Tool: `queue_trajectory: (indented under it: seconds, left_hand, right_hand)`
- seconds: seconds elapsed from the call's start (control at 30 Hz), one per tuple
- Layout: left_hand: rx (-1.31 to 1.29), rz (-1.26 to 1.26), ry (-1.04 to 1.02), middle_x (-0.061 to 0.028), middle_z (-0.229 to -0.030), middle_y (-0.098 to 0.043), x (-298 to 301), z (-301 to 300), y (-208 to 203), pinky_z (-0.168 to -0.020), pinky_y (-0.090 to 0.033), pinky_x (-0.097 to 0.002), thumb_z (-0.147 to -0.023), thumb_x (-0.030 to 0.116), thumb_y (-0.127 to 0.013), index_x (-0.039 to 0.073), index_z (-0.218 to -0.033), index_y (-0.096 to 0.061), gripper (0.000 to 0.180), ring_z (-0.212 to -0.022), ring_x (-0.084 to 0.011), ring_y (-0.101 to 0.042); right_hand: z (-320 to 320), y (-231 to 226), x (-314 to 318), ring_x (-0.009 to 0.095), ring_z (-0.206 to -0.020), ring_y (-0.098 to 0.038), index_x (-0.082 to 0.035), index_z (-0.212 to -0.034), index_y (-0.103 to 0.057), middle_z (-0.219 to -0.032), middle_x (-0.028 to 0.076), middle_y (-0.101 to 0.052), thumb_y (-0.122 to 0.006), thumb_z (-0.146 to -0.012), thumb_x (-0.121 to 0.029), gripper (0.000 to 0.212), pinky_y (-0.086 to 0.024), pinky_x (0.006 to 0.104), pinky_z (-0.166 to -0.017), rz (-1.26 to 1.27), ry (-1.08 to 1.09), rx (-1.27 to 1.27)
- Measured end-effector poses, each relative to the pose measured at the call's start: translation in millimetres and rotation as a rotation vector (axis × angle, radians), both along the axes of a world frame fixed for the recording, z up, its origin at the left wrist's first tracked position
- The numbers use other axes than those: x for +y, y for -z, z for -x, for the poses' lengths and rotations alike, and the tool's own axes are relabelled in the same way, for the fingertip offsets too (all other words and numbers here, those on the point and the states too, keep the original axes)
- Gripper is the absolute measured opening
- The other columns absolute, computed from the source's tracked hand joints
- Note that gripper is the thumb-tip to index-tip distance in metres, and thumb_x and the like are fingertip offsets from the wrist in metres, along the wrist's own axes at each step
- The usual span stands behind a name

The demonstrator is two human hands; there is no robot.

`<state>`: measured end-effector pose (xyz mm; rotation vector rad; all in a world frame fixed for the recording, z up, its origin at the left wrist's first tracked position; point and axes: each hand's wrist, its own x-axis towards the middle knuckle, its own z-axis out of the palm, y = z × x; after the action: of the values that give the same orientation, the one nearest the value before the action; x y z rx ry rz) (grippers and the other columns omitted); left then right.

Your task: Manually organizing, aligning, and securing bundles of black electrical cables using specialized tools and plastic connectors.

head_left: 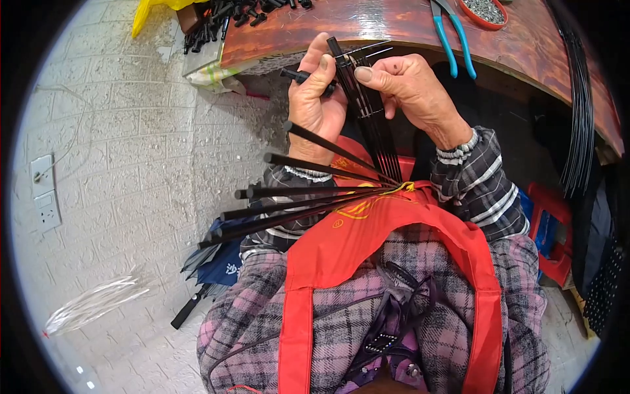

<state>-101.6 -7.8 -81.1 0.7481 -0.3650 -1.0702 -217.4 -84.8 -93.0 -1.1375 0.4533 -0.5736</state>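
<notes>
Above my lap, my left hand is closed around small black plastic fittings and the top of a black umbrella frame, whose ribs stand close together. The thumb presses near the frame's capped end. Thin rib ends stick out to the right there, and my right hand pinches at them with thumb and fingers; the exact grip is partly hidden. From a yellow tie at my red apron, several black rods with thick ends fan out to the left across my left sleeve.
On the wooden table lie blue-handled pliers, a red dish of small metal pieces and a heap of black fittings. A bundle of thin black rods hangs over its right edge. A dark blue umbrella lies left of my lap, near white strands. At right is a red stool.
</notes>
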Motion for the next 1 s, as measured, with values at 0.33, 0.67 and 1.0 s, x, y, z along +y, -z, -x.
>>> queue_trajectory:
  seconds: [0.33, 0.67, 1.0]
  left_hand:
    - [0.034, 0.141, 0.034, -0.0051, -0.102, -0.053, 1, 4, 13, -0.085, -0.040, -0.0296, -0.081, 0.013, -0.056, 0.005, -0.118, -0.042, 0.040, -0.094, -0.0146, -0.050]
    - [-0.052, 0.057, -0.010, -0.0039, -0.100, -0.054, 2, -1, 12, -0.080, -0.041, -0.0291, -0.081, 0.007, -0.055, 0.004, -0.117, -0.043, 0.038, -0.090, -0.0120, -0.051]
    - [0.069, 0.058, 0.074, -0.0005, -0.094, -0.054, 2, -7, 21, -0.066, -0.043, -0.0229, -0.082, 0.003, -0.050, 0.006, -0.123, -0.038, 0.043, -0.081, -0.0083, -0.051]
  right_hand:
    - [-6, 11, -4, 0.003, -0.039, -0.040, -0.003, -0.066, -0.058, -0.052, -0.003, -0.047, -0.067, -0.071, -0.031, 0.030, -0.031, 0.0155, -0.031, -0.107, -0.084, -0.048]
    - [-6, 12, -5, 0.000, -0.045, -0.042, 0.002, -0.108, -0.047, -0.073, -0.002, -0.053, -0.065, -0.074, -0.024, 0.046, -0.031, 0.0133, -0.034, -0.108, -0.055, -0.121]
    - [-10, 14, -19, -0.002, -0.049, -0.044, -0.003, -0.121, -0.040, -0.082, 0.001, -0.058, -0.063, -0.075, -0.018, 0.054, -0.027, 0.0104, -0.035, -0.049, -0.295, -0.140]
